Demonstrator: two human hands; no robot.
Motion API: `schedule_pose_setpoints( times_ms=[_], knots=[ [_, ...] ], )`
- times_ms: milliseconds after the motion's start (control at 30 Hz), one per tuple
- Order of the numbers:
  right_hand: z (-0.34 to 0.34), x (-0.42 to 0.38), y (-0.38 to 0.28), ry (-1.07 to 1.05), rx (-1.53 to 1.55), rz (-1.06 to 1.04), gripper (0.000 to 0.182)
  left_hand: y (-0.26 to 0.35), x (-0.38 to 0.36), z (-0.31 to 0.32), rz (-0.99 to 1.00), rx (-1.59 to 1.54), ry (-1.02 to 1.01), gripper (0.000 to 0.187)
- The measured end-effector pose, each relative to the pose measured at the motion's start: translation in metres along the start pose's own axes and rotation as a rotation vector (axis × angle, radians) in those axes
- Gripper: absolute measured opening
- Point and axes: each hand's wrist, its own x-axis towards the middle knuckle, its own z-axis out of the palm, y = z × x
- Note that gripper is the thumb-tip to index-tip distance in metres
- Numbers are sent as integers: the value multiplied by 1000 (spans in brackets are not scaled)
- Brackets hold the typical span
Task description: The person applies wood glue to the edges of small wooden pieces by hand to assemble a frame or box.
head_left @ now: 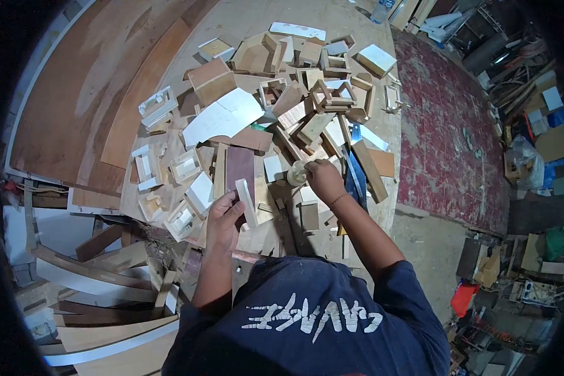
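Note:
My left hand (224,216) grips a short, narrow wooden board (247,204) with a white face, held upright near the table's front edge. The fingers of my right hand (326,182) are closed on a small, pale, translucent round container (297,174); its contents cannot be made out. Between my hands lie a small white block (272,168) and a dark purplish board (240,169). Just right of my right hand is a long blue tool (357,178), partly covered by a wooden strip (370,172).
Wood offcuts and small box-like frames (333,97) are heaped across the workbench (232,15). A white curved panel (224,118) lies among them. Large plywood sheets (75,81) flank the left side. Curved boards (94,282) are stacked below left.

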Motion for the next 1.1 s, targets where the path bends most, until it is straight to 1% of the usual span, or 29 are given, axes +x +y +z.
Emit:
schedule_pose_setpoints(
  times_ms=[133, 200, 233, 300, 333, 400, 500, 600, 733, 833, 900, 933, 1100],
  knots=[
    [13, 7, 11, -16, 7, -40, 11, 7, 9, 0, 2, 5, 36, 38],
    [15, 9, 16, -69, -14, -97, 14, 6, 14, -3, -3, 16, 45, 37],
    [15, 10, 18, -74, -13, -90, 14, 6, 17, -3, -11, 16, 45, 37],
    [13, 12, 17, -111, -155, -96, 14, 7, 21, 0, -14, 35, 55, 36],
    [12, 12, 15, -115, -155, -93, 14, 6, 23, -1, -18, 34, 56, 36],
    [11, 9, 10, -90, -288, -106, 13, 3, 27, -2, -16, 39, 44, 35],
    [8, 11, 5, -130, -321, -104, 12, -2, 32, -4, -12, 28, 30, 33],
    [-8, 13, -4, -68, -330, -60, 12, -4, 33, -6, -14, 20, 29, 32],
    [-5, 13, 1, 3, -294, -44, 12, -3, 36, -7, -38, 7, 30, 33],
    [10, 10, 9, -26, -265, -32, 13, -6, 38, -6, -63, -8, 16, 34],
    [12, 10, 13, -80, -248, -65, 12, -7, 38, -4, -27, 23, 28, 34],
    [12, 10, 13, -117, -300, -73, 12, -7, 38, -3, -26, 22, 27, 34],
    [11, 12, 12, -145, -293, -79, 11, -4, 35, 1, -37, 18, 25, 33]
  ],
)
